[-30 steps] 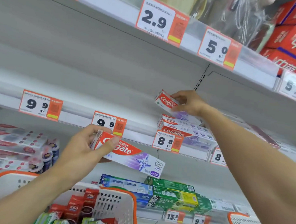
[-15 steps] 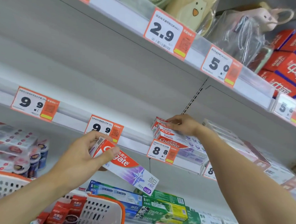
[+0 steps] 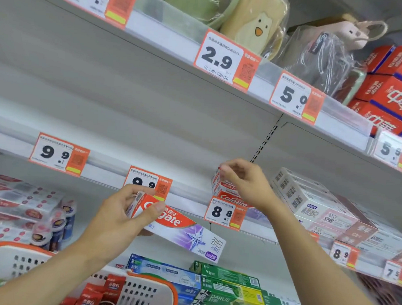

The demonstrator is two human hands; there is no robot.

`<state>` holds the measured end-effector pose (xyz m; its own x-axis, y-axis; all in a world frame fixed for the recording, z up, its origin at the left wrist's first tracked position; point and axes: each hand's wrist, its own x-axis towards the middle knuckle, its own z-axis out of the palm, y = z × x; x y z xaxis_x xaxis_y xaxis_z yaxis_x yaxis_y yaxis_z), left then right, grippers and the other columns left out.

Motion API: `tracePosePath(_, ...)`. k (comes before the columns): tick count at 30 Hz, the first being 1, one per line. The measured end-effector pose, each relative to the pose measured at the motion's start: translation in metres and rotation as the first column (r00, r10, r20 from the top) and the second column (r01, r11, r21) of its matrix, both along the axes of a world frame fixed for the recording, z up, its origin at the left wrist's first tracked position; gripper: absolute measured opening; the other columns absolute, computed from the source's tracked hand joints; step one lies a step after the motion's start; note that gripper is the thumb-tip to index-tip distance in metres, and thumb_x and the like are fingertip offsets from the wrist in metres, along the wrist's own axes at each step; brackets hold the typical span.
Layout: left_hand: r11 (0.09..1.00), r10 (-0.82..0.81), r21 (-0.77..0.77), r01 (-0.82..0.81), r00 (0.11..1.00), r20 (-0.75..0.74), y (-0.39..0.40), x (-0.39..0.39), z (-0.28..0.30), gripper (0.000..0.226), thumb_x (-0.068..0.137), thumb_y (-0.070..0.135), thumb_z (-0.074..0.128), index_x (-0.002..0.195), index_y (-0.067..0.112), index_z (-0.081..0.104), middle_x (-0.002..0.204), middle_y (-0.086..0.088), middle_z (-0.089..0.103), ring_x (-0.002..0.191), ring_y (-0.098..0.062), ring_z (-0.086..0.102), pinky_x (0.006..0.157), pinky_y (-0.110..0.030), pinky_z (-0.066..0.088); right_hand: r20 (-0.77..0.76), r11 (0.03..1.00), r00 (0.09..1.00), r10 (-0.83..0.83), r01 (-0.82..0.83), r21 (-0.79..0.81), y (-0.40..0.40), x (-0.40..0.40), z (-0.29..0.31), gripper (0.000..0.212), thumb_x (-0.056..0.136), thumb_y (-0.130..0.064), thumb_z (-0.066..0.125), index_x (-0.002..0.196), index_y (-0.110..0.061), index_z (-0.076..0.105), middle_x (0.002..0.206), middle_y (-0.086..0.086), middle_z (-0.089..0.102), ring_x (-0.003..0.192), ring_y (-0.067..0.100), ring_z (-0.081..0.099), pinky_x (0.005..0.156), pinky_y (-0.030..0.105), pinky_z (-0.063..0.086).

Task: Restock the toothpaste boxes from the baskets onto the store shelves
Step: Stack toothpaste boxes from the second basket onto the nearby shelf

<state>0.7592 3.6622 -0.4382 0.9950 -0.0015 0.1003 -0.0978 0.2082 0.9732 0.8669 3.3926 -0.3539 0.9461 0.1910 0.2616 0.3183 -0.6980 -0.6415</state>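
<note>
A: One box (image 3: 178, 227) pinched in left hand (image 3: 116, 220), below the 9.9 tag. Right hand (image 3: 245, 181) at the stack (image 3: 226, 189) above 8.8, fingers curled; can't tell if it grips.

B: Risk: I nudge the stack and it slides off the shelf (image 3: 187, 194).

The middle shelf (image 3: 187, 194) bears stacked Colgate boxes (image 3: 225, 192) beside pale barcoded boxes (image 3: 310, 203).

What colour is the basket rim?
Orange, on a white basket; head view.
</note>
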Motion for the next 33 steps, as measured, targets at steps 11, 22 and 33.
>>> tracePosePath(11, 0.991, 0.004, 0.131, -0.022, 0.991, 0.131, 0.000, 0.006, 0.003, 0.056, 0.069, 0.045, 0.081, 0.118, 0.026, 0.064, 0.110, 0.002, 0.074, 0.105, -0.015, 0.070, 0.084, -0.026, 0.057, -0.408, 0.908, 0.857, 0.314, -0.396, -0.134, -0.008, -0.052, 0.002, 0.038, 0.083, -0.029, 0.083, 0.118, -0.025, 0.067, 0.113, -0.017, 0.071, 0.104, 0.007, 0.067, 0.094, 0.029, 0.051)
tracePosePath(22, 0.733, 0.154, 0.534, -0.421, 0.868, 0.473, -0.088, 0.053, 0.023, 0.052, 0.089, 0.017, 0.070, 0.135, 0.018, 0.046, 0.127, 0.003, 0.048, 0.114, -0.010, 0.050, 0.100, -0.030, 0.042, 0.109, 0.955, 0.976, -0.187, 0.207, -0.213, -0.070, -0.011, 0.012, 0.043, 0.090, -0.043, 0.068, 0.130, -0.046, 0.053, 0.111, -0.004, 0.059, 0.115, 0.023, 0.041, 0.095, 0.042, 0.039)
tracePosePath(33, 0.504, -0.288, 0.863, -0.045, 0.933, 0.217, -0.152, 0.203, 0.081, 0.040, 0.092, 0.038, 0.069, 0.129, 0.025, 0.062, 0.122, 0.009, 0.063, 0.115, -0.013, 0.062, 0.085, -0.012, 0.045, 0.277, 0.872, 0.924, -0.262, 0.350, -0.342, -0.117, 0.032, -0.013, 0.055, 0.078, -0.027, 0.077, 0.130, -0.039, 0.062, 0.120, -0.010, 0.062, 0.120, 0.024, 0.044, 0.101, 0.041, 0.033)
